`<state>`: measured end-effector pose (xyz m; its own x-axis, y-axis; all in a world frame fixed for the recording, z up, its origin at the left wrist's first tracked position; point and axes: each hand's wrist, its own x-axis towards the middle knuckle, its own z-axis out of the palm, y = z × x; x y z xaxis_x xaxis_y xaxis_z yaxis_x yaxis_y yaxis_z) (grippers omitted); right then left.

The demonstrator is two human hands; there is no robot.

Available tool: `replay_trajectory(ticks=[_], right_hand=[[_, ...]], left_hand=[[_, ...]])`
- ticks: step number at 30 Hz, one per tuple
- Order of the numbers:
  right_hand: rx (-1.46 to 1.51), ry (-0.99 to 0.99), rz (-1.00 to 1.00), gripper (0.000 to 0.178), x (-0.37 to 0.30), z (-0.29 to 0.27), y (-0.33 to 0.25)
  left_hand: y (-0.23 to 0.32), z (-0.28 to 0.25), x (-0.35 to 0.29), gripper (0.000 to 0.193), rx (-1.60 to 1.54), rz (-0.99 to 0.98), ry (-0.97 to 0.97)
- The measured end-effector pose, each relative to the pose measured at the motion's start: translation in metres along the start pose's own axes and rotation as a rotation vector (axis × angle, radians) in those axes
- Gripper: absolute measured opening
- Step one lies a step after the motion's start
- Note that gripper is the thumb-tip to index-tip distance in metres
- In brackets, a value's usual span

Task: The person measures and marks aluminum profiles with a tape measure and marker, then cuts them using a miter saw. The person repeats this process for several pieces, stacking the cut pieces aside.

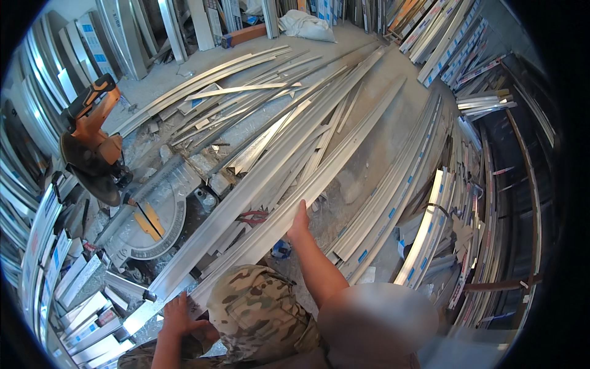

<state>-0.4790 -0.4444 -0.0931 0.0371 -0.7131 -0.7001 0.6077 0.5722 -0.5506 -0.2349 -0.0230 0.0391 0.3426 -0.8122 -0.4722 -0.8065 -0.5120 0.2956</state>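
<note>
A long silver aluminium profile (347,150) runs from beside my knee toward the far middle of the floor. My right hand (299,223) grips its right edge, with the fingers partly hidden under it. By the profile's near end is my left hand (181,321), fingers stretched out and thumb apart; I cannot tell whether it touches the metal. A second long profile (246,190) lies to the left, almost parallel. Beyond that stands a mitre saw with an orange-and-black head (92,135) raised over its round grey table (163,230) and yellow insert (149,221).
Loose profiles (215,98) lie spread on the floor behind the saw. Bundled profiles (393,203) fill the right side, and more lean on the far walls. Short offcuts (86,320) pile up at lower left. A white sack (306,26) sits at the back.
</note>
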Motion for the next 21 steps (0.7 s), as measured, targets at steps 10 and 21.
replay_trajectory(ticks=[10, 21], right_hand=[[-0.062, -0.019, -0.037, 0.075, -0.001, 0.056, -0.006], [-0.335, 0.048, 0.010, 0.073, 0.027, 0.106, 0.027]], left_hand=[[0.017, 0.007, 0.034, 0.085, -0.038, -0.062, 0.503], [-0.002, 0.017, 0.059, 0.080, 0.015, -0.087, 0.643]])
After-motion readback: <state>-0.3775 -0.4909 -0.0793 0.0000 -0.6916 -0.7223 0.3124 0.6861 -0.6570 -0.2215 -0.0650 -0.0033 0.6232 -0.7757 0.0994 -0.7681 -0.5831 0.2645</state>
